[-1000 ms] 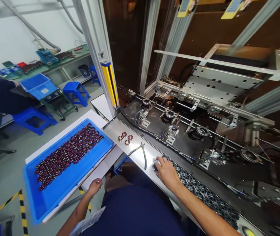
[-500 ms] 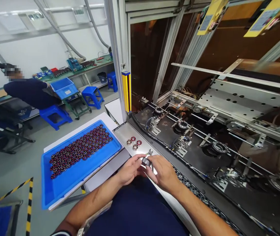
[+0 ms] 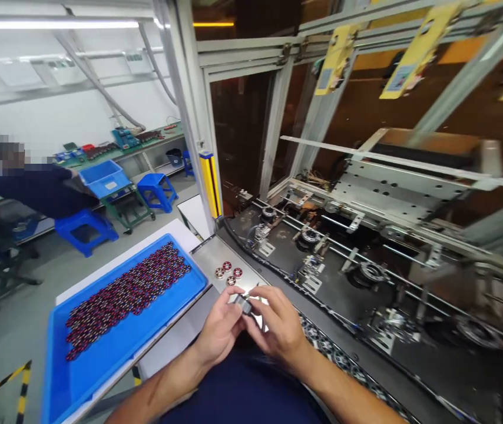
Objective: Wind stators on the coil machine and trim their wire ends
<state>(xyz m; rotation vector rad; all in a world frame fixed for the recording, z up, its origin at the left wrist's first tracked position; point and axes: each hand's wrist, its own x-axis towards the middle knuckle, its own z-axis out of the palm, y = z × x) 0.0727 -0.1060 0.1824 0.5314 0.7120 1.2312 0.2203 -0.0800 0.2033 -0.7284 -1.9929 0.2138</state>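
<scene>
My left hand (image 3: 217, 327) is closed around a small dark grey round part (image 3: 243, 304), its thumb and fingertips pinching the rim. On the other side, my right hand (image 3: 281, 325) curls its fingers round small cutting pliers (image 3: 262, 321), whose dark handle shows below the fingers. Its fingertips come up against the round part, and the jaws are mostly hidden. Just beyond my hands, several red-and-silver wound rotor-like parts (image 3: 231, 281) lie on the metal ledge (image 3: 207, 252).
A blue tray (image 3: 101, 377) holding many small red-and-black round parts stands on the left. Machine fixtures with rails (image 3: 310, 235) fill the right side. Round parts (image 3: 335, 353) line a track by my right forearm. A seated person (image 3: 35, 188) works at the far bench.
The view has tilted up and turned right, so the scene sits lower and further left. My hands have tipped the round part, and the plier jaws are now less visible.
</scene>
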